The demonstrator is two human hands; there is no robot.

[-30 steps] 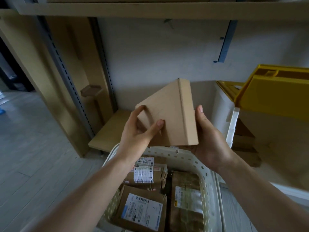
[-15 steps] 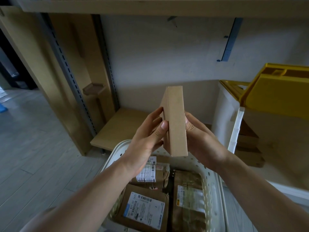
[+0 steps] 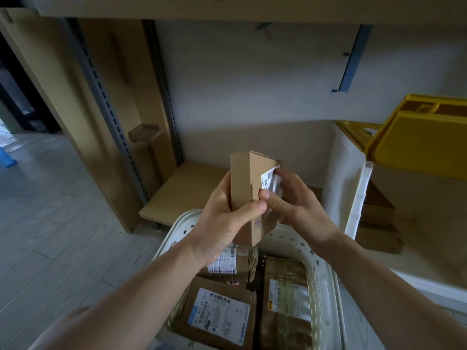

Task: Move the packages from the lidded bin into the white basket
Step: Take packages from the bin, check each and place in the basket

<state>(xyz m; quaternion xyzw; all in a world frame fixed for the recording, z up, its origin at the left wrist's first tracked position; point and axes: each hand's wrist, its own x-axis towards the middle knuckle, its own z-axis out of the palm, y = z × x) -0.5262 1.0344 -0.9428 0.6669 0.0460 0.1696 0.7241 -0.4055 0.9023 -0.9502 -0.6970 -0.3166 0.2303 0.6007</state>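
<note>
Both hands grasp a flat matte cardboard box (image 3: 249, 188) with a white barcode label, held upright over the perforated white plastic basket (image 3: 319, 271): left hand (image 3: 222, 221) wraps one edge, right hand (image 3: 290, 200) pinches the labelled face. Taped brown packages (image 3: 219, 314) fill the basket; yellow-lidded bin (image 3: 419, 145) sits right.

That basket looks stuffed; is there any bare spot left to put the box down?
Crowded: labelled packages cover the white basket's visible floor. Both hands, left and right, hold the box above it. Bare spots: the low wooden shelf behind the basket, and the floor to its left.
</note>
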